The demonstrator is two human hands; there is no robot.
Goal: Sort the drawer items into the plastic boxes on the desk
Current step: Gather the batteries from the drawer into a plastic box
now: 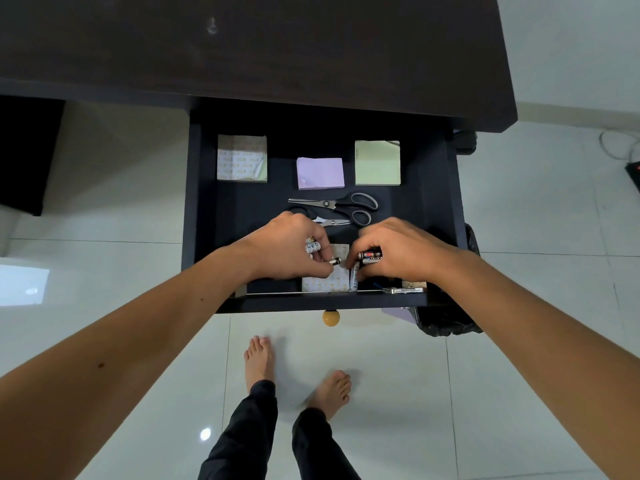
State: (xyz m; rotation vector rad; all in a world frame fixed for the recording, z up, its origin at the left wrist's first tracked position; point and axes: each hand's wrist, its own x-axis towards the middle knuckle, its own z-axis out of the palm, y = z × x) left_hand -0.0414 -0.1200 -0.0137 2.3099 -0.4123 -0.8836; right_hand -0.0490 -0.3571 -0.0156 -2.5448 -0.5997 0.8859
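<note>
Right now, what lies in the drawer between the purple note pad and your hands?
Head view: two pairs of scissors, one behind the other, lie between the purple note pad and the left hand and right hand.

The left hand [289, 245] covered the handles of the smaller scissors [330, 221]; the right hand [398, 251] hid most of a black battery [370, 255]. Print on the white battery [354, 278] was too small to read.

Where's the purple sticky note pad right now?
The purple pad lies flat in the open drawer, toward the back middle, between the patterned pad and the green pad, just behind the scissors.
</note>
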